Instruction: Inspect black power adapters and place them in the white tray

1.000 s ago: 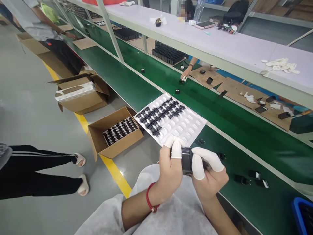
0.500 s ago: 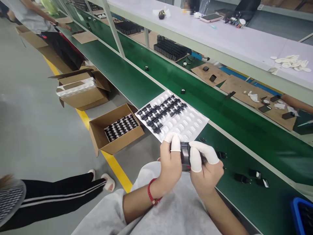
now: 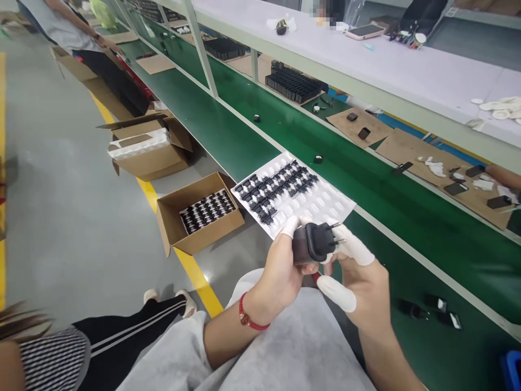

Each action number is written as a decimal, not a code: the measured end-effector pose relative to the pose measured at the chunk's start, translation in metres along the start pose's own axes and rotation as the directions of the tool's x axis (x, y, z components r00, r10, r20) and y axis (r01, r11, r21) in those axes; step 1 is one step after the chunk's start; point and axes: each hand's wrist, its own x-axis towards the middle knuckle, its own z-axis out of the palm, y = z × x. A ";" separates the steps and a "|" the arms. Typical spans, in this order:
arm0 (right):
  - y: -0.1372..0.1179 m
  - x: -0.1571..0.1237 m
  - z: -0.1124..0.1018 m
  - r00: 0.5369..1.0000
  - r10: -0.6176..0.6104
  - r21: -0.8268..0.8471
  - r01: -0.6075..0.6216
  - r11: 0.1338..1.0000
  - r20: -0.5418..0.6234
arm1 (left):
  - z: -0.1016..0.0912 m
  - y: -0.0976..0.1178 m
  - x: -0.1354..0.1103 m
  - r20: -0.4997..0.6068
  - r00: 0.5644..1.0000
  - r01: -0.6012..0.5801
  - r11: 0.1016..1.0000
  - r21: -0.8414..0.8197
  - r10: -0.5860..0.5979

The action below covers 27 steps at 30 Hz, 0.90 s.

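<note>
A black power adapter with two metal pins is held in my left hand, its pins turned to the right. White finger cots cover some of my fingertips. Beside the pins is my right hand, thumb spread away from its fingers; the index finger passes behind the plug end, and I cannot tell whether it touches. Just beyond my hands, a white blister tray holds rows of black adapters on its left and far part, with bare pockets toward the near right.
An open carton with a filled tray stands left of the bench, another carton behind it. Loose adapters lie on the green bench at right. A blue bin shows at the corner. People stand at left.
The adapter, earlier between both hands, has turned so its pins show. My right hand has opened and moved right, its thumb off the adapter. The whole view has shifted slightly.
</note>
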 end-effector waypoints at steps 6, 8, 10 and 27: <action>0.009 0.000 0.007 0.962 -0.208 -0.203 0.172 0.964 -0.175 | -0.027 -0.007 0.003 0.318 0.807 -0.589 0.720 0.367 0.498; 0.006 0.006 -0.003 0.950 -0.313 -0.253 0.301 0.920 -0.008 | -0.038 0.003 0.004 0.504 0.781 -0.599 0.671 0.436 0.369; 0.004 0.009 -0.014 0.924 -0.365 -0.260 0.383 0.887 0.117 | -0.047 0.015 0.007 0.643 0.712 -0.650 0.613 0.450 0.283; -0.004 0.006 -0.042 0.984 -0.104 -0.044 0.111 0.993 0.142 | -0.047 0.020 0.007 0.733 0.561 -0.709 0.680 0.187 0.384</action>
